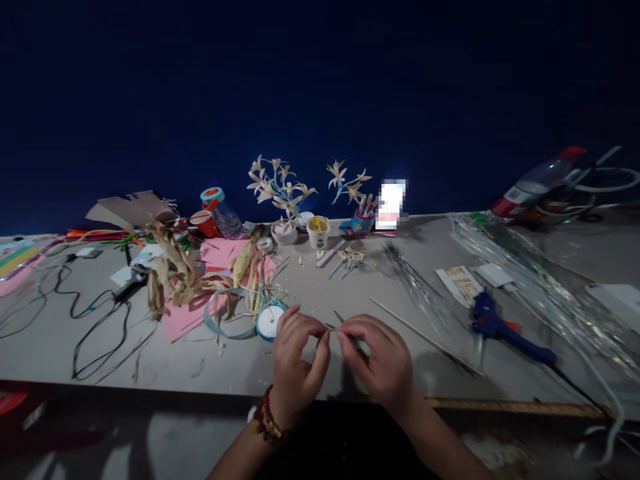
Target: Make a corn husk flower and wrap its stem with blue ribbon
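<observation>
Over the front of the table, my left hand (301,357) and my right hand (377,357) meet fingertip to fingertip. A short, thin dark strip, perhaps wire (330,327), is pinched between them. A slender grey pointed tool (339,316) sticks out past my right fingers and runs back into that palm; its kind is mostly hidden. Nearest my left hand lies a spool of light blue ribbon (271,323), with a loop of ribbon (213,317) beside it. To the right of my right hand rests a thin stick (425,337).
Dried corn husks (173,267) lie over pink paper (183,323) at left. Husk flowers (280,183) stand at the back beside a white cup (319,233) and a lit phone (390,203). A blue glue gun (500,327), wires (417,280) and a bottle (535,183) are at right.
</observation>
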`<state>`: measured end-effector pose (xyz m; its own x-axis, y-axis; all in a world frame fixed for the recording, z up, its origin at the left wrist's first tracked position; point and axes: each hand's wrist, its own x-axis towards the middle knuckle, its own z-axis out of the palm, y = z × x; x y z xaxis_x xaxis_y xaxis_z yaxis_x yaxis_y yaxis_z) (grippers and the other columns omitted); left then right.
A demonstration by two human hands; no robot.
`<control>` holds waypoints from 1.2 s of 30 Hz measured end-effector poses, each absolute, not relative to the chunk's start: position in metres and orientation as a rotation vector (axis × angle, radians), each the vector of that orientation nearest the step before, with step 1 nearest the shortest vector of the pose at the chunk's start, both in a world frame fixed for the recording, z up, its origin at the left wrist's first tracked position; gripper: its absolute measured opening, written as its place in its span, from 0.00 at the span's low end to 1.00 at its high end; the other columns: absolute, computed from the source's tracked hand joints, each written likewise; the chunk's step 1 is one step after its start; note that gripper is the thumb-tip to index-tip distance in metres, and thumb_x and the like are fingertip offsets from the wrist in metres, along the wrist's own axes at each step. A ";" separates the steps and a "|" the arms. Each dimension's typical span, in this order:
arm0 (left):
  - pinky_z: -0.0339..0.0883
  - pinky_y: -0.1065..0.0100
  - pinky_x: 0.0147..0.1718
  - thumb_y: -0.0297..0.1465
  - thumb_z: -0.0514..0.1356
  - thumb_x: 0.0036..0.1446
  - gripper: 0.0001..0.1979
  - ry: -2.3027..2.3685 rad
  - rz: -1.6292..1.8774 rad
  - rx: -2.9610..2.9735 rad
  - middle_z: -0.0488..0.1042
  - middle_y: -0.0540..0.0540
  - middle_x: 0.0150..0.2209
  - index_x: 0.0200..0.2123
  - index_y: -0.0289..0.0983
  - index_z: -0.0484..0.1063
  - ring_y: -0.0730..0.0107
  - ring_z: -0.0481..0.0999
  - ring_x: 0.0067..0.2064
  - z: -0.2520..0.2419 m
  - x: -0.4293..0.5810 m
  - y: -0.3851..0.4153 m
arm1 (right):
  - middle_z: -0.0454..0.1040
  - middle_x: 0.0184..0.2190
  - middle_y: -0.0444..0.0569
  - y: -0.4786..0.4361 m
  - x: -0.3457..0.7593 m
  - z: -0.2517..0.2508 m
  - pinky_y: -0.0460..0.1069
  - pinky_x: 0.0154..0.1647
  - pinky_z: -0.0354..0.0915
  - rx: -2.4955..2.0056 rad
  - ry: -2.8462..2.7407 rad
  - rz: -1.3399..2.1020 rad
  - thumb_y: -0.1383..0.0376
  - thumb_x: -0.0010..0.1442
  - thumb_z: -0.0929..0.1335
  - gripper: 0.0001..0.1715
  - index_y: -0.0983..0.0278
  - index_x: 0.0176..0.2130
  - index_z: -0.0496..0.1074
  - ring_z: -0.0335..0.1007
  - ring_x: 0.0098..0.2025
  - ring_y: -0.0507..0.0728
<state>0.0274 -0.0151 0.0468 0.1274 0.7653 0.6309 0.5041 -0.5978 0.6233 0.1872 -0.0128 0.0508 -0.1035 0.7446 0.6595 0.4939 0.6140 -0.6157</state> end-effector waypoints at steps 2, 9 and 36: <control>0.65 0.50 0.56 0.20 0.57 0.59 0.08 1.229 1.473 2.153 0.74 0.51 0.30 0.36 0.39 0.69 0.69 0.75 0.33 0.049 0.029 -0.014 | 0.78 0.30 0.47 -0.013 0.187 0.052 0.50 0.37 0.72 -1.024 -1.769 0.314 0.71 0.62 0.67 0.05 0.61 0.37 0.72 0.75 0.32 0.56; 0.65 0.48 0.56 0.20 0.57 0.57 0.08 1.204 1.474 2.204 0.74 0.51 0.30 0.35 0.40 0.67 0.68 0.74 0.33 0.050 0.029 -0.016 | 0.78 0.29 0.46 -0.015 0.185 0.056 0.50 0.37 0.71 -1.035 -1.829 0.358 0.71 0.63 0.65 0.07 0.60 0.36 0.72 0.76 0.32 0.55; 0.64 0.49 0.56 0.20 0.56 0.58 0.08 1.330 1.528 2.169 0.72 0.52 0.29 0.33 0.39 0.66 0.69 0.73 0.33 0.046 0.027 -0.018 | 0.76 0.29 0.45 -0.013 0.219 0.051 0.49 0.38 0.68 -1.241 -1.737 0.179 0.70 0.63 0.66 0.05 0.61 0.34 0.69 0.73 0.31 0.55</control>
<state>0.0266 -0.0183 0.0455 0.0754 0.7389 0.6696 0.5613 -0.5865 0.5840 0.2187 -0.0129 0.0506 -0.0240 0.7939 0.6076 0.6536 0.4724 -0.5913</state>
